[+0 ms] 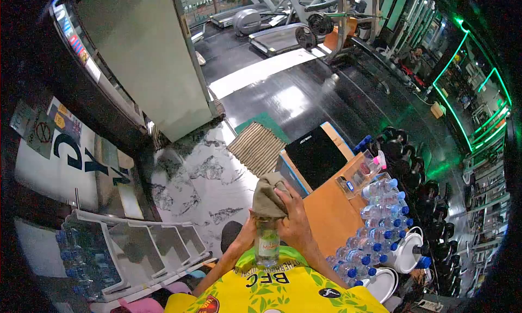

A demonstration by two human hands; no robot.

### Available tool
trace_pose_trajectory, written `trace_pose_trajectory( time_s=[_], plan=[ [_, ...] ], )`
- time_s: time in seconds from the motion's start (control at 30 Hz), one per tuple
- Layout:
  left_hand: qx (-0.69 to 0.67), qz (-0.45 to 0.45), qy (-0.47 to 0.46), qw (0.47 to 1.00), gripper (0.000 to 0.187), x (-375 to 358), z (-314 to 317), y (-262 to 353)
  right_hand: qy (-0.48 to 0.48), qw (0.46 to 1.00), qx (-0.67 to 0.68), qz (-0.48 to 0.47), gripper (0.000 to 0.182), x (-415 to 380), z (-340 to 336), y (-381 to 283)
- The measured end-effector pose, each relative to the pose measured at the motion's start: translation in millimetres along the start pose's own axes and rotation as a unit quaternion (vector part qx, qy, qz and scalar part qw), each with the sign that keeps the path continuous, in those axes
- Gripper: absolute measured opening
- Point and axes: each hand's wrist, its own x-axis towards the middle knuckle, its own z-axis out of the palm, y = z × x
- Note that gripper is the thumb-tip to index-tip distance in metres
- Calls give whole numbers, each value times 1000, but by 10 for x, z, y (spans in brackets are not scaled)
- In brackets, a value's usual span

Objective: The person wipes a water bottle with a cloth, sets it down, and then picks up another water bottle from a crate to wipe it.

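A clear plastic bottle [268,245] with a pale label stands upright close to the yellow shirt. Over its top lies a bunched olive-brown cloth [267,198]. My left hand [249,231] is wrapped round the bottle's upper part, just below the cloth, with its fingers mostly hidden. On the other side, my right hand [293,215] presses the cloth against the bottle's top with bent fingers. The bottle's cap is hidden under the cloth.
A wooden desk [331,215] with a black monitor [315,156] is ahead right. Several water bottles [380,220] and white buckets [403,253] stand at its right. A shelf rack [136,248] is at left. Treadmills [274,38] and dumbbells [429,204] lie beyond.
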Motion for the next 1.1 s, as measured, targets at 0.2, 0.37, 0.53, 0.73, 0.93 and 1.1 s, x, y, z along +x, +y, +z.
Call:
trace_pose_trajectory(
  time_s=[0.2, 0.37, 0.53, 0.73, 0.93, 1.1],
  plan=[
    [28, 7, 28, 999, 72, -65, 71, 5, -29, 995, -94, 33, 74, 110, -132, -249],
    [66, -6, 14, 998, 72, -39, -22, -27, -45, 991, -120, -41, 70, 18, -48, -79],
    [-103, -35, 69, 992, 75, -128, 137, 207, -59, 991, -64, -102, 59, -202, -46, 75],
    [-31, -34, 30, 998, 75, -133, -98, 244, -13, 993, 107, -40, 39, -110, -249, 203],
    [60, 5, 35, 998, 73, -79, -44, 127, 30, 999, -17, -36, 51, 128, 130, -51],
    [-130, 12, 55, 990, 75, -122, -151, 267, -97, 985, -41, -140, 60, -66, 217, -64]
  ],
)
